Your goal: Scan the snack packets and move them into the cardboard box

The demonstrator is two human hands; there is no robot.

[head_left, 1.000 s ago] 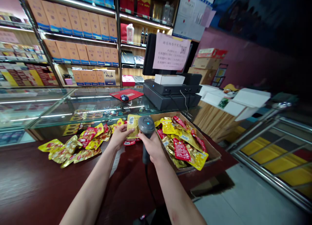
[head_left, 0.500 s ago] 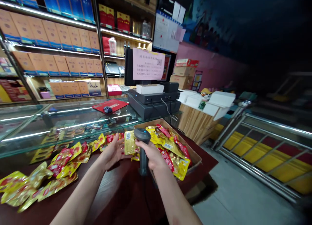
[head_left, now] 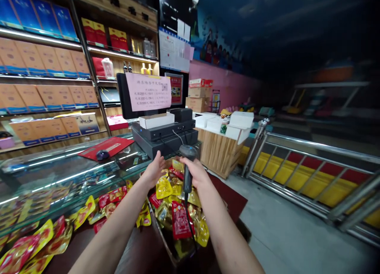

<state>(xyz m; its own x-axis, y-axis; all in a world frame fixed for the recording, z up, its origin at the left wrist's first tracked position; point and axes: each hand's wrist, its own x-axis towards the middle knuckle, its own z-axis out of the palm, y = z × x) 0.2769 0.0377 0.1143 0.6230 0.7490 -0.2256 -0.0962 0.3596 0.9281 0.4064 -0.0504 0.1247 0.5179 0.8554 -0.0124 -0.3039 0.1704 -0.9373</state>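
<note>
A black barcode scanner (head_left: 187,179) is in my right hand (head_left: 197,173), its fingers wrapped round the handle over the box. My left hand (head_left: 154,170) is open above the box's left side, thumb up and palm turned inward. Just right of its fingers, a small yellow packet (head_left: 177,166) shows beside the scanner head; it looks apart from the hand. Below both hands, the cardboard box (head_left: 162,236) is full of red, yellow and gold snack packets, with a red packet (head_left: 181,220) on top. The scanner's cable hangs across them.
More snack packets (head_left: 26,246) lie in a row along the glass display counter (head_left: 68,175). Behind stand a cash drawer (head_left: 160,141), a monitor with a pink notice (head_left: 148,92), and a mouse (head_left: 103,155) on a red pad. A metal railing (head_left: 297,179) is at the right.
The view has turned right. My left hand has come over the box, and the packet that was by its fingers now shows farther from them. The scanner stays in my right hand, also over the box.
</note>
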